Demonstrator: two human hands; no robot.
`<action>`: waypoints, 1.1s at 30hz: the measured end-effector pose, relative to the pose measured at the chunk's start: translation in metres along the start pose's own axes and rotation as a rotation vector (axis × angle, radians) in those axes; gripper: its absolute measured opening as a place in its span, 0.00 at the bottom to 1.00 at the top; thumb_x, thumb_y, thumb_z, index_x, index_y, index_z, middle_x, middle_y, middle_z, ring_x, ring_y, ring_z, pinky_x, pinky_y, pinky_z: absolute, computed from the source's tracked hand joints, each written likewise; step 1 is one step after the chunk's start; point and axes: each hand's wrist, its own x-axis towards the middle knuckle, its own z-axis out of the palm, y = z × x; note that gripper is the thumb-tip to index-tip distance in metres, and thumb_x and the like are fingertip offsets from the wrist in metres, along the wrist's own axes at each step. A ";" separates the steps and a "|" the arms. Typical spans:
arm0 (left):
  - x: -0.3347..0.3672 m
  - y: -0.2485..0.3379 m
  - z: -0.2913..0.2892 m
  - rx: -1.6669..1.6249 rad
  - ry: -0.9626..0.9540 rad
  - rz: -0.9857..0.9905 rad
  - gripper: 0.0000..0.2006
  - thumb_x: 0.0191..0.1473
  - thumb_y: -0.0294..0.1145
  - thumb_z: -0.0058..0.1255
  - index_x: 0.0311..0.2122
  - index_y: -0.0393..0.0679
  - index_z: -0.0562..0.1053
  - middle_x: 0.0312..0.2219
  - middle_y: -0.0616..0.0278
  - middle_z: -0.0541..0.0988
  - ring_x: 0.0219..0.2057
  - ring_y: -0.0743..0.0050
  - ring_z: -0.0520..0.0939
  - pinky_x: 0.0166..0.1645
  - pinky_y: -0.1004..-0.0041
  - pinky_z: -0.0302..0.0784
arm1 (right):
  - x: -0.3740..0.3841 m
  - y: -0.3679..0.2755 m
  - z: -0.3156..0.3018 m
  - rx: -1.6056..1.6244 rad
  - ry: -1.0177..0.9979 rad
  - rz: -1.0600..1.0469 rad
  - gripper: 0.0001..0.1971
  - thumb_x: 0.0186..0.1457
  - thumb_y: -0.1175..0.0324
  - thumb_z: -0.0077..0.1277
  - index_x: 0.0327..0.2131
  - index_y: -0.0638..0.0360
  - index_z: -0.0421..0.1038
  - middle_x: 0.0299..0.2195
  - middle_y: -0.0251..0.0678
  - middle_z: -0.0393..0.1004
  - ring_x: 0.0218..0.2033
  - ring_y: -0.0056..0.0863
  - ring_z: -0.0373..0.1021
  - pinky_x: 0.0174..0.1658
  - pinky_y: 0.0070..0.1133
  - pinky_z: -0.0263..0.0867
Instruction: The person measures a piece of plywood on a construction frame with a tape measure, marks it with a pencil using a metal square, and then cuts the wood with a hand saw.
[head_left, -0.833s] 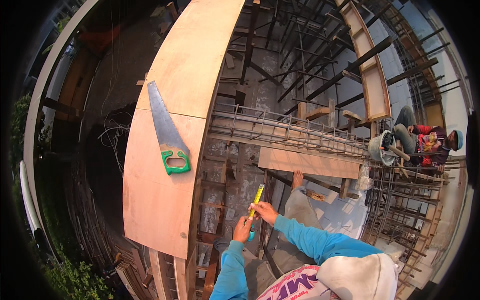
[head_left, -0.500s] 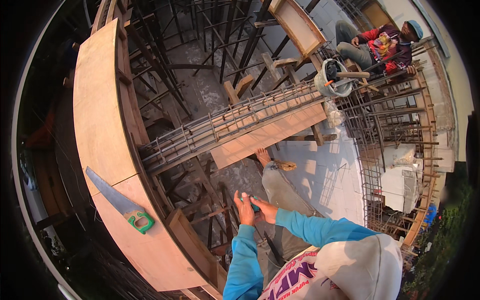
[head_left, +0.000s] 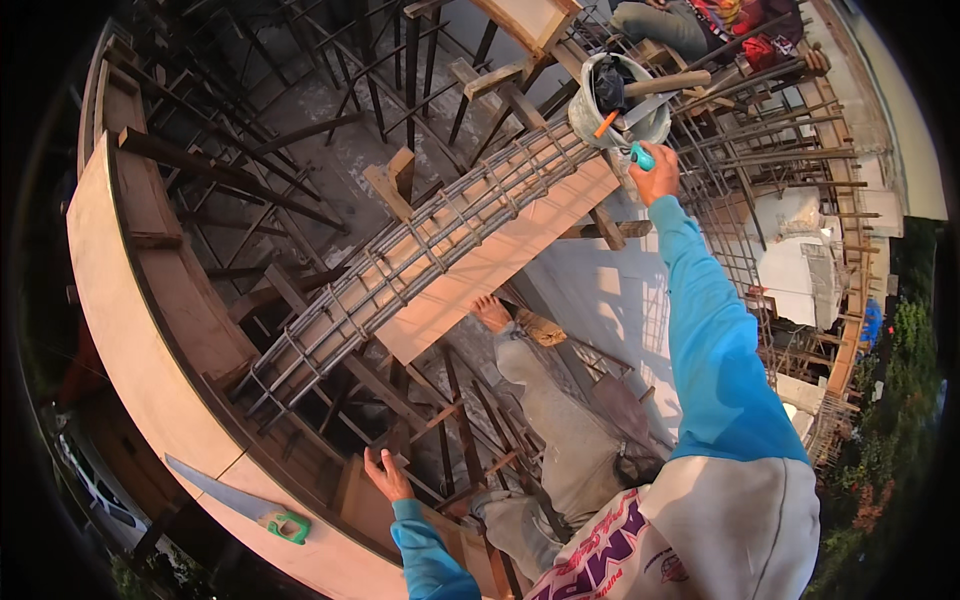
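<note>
My right hand (head_left: 655, 178) stretches out to the far right, its fingers closed round a small rounded teal object (head_left: 641, 156); what kind it is I cannot make out. It is just at the near side of a grey bucket (head_left: 660, 131), which holds a dark bag, wooden handles and an orange-handled tool. My left hand (head_left: 388, 474) is at the lower left, fingers apart with nothing in them, beside the wooden formwork. A handsaw (head_left: 225, 493) with a green handle lies on the curved plywood panel (head_left: 130, 330) to its left.
A rebar cage (head_left: 420, 250) runs diagonally through the formwork, beside a plywood strip (head_left: 500, 260). My bare foot (head_left: 491, 312) rests at that strip's edge. Dark props (head_left: 410, 90) stand over a lower floor. A seated person (head_left: 690, 25) is beyond the bucket, near more rebar.
My hands, together before, have come apart. The right has reached up to the bucket with the teal object; the left has moved down and left. The view has shifted.
</note>
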 end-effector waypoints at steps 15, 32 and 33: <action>-0.062 -0.156 -0.158 0.524 0.690 -0.120 0.22 0.56 0.33 0.50 0.54 0.37 0.66 0.49 0.45 0.69 0.53 0.45 0.67 0.60 0.56 0.60 | 0.055 0.116 0.056 -0.011 -0.003 0.055 0.16 0.59 0.62 0.52 0.50 0.47 0.74 0.48 0.41 0.75 0.48 0.37 0.72 0.50 0.35 0.68; -0.069 -0.309 -0.270 0.432 1.053 -0.590 0.34 0.56 0.52 0.47 0.64 0.51 0.56 0.67 0.59 0.51 0.68 0.53 0.47 0.67 0.42 0.38 | -0.689 -0.629 -0.051 0.873 -0.965 -1.609 0.32 0.47 0.71 0.61 0.57 0.57 0.61 0.54 0.46 0.64 0.56 0.46 0.62 0.58 0.35 0.62; -0.072 -0.305 -0.270 0.431 1.052 -0.599 0.33 0.56 0.52 0.48 0.64 0.51 0.57 0.66 0.59 0.52 0.68 0.53 0.48 0.66 0.42 0.40 | -0.708 -0.637 -0.039 0.725 -0.956 -1.632 0.33 0.48 0.67 0.61 0.58 0.58 0.59 0.52 0.46 0.65 0.56 0.46 0.61 0.58 0.36 0.61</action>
